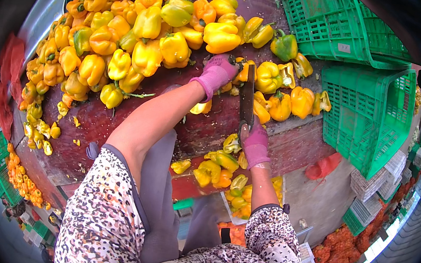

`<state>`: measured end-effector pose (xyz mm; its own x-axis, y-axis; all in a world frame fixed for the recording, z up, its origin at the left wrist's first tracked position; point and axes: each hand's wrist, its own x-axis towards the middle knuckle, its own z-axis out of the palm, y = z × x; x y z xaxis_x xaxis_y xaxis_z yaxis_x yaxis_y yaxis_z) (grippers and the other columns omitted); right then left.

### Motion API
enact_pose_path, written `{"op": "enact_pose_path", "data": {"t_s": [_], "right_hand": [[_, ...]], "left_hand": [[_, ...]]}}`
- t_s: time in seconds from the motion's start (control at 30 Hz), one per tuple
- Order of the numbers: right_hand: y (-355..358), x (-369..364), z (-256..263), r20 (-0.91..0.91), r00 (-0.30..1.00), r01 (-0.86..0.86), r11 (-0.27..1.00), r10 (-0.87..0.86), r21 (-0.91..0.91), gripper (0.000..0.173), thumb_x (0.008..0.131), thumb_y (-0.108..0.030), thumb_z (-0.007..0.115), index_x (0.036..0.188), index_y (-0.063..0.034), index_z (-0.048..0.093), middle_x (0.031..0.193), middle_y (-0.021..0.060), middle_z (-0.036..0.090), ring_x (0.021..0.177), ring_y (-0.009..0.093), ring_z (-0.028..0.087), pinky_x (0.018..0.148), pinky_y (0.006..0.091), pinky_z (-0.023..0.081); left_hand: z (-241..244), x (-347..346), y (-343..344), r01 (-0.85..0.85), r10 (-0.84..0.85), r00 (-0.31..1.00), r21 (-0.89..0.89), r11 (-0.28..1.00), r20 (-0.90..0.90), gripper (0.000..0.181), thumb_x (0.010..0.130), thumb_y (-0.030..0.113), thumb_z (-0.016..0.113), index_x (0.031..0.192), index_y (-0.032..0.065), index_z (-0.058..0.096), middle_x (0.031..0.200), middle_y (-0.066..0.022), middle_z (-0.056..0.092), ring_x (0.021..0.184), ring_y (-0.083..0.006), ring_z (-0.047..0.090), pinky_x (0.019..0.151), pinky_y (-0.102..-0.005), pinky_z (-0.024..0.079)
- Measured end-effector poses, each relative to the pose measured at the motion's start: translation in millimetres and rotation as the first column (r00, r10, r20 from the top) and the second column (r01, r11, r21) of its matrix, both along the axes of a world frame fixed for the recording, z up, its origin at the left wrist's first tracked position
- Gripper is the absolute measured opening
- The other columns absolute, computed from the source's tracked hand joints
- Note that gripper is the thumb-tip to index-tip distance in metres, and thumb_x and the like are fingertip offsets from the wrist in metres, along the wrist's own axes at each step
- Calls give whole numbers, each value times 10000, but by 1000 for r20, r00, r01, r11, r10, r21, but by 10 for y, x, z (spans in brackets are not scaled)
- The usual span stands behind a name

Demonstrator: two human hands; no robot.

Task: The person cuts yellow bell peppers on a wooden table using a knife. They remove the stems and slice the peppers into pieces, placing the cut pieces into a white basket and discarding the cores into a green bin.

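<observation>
My left hand [219,73], in a pink glove with dark fingertips, has its fingers on an orange-yellow bell pepper [243,73] low over the dark red wooden table [211,122]. My right hand [256,143], in a matching glove, grips a broad-bladed knife [247,96]. Its blade points away from me and lies against the pepper's right side. How deep the edge sits in the pepper is hidden. Right of the blade is a whole yellow bell pepper [269,78], beside a cut-open pepper half [287,75]. Nearer me, several cut yellow pieces [222,159] lie below the blade.
A large heap of yellow and orange bell peppers [104,39] covers the table's far left. Green plastic crates [353,105] stand at the right edge. Below the near edge sits a white container of cut peppers [239,205]. Red netting [323,166] lies right of it.
</observation>
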<state>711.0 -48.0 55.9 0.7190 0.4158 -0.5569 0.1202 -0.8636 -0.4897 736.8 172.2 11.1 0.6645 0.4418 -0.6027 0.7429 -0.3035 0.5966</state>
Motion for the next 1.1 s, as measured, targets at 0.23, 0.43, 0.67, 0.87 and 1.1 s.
{"op": "enact_pose_path", "data": {"t_s": [0.23, 0.43, 0.67, 0.87, 1.1], "right_hand": [[-317, 16, 60, 76, 996, 30, 993, -39, 116, 366, 806, -166, 560, 1141, -26, 506, 946, 245, 612, 883, 417, 585, 763, 444, 473], [-130, 61, 347, 153, 986, 24, 970, -62, 241, 344, 816, -142, 536, 1131, -3, 514, 937, 241, 613, 863, 409, 596, 738, 431, 478], [159, 60, 454, 281, 958, -140, 955, 64, 260, 355, 815, -136, 555, 1134, 13, 513, 934, 237, 615, 832, 404, 599, 737, 426, 481], [182, -389, 847, 254, 961, -27, 874, -112, 486, 352, 807, -124, 534, 1133, 8, 518, 912, 227, 609, 811, 370, 626, 686, 392, 493], [4, -410, -201, 84, 941, -309, 935, 327, -171, 451, 864, -233, 506, 1215, 46, 463, 1050, 252, 598, 917, 376, 600, 793, 425, 485]], "left_hand": [[906, -529, 175, 92, 59, 866, -274, 957, 497, 201, 823, 192, 642, 918, 15, 636, 754, -11, 631, 672, -78, 568, 594, -248, 468], [814, -2122, 802, -371, 393, 920, 303, 878, -11, 185, 778, 251, 697, 804, 75, 649, 704, -141, 613, 583, -250, 579, 551, -360, 435], [600, -2569, 368, -174, 82, 976, 496, 851, 203, 495, 730, 50, 604, 1219, 70, 528, 1126, -176, 578, 975, -334, 580, 811, -377, 472], [696, -1680, 500, -162, -55, 877, 400, 902, 478, 427, 766, 156, 634, 1173, 69, 543, 1144, -174, 561, 1035, -358, 543, 894, -407, 434], [154, -1275, 261, -205, 147, 921, 128, 970, 360, 330, 804, 231, 630, 1085, 75, 557, 1015, -186, 587, 961, -347, 578, 812, -404, 469]]}}
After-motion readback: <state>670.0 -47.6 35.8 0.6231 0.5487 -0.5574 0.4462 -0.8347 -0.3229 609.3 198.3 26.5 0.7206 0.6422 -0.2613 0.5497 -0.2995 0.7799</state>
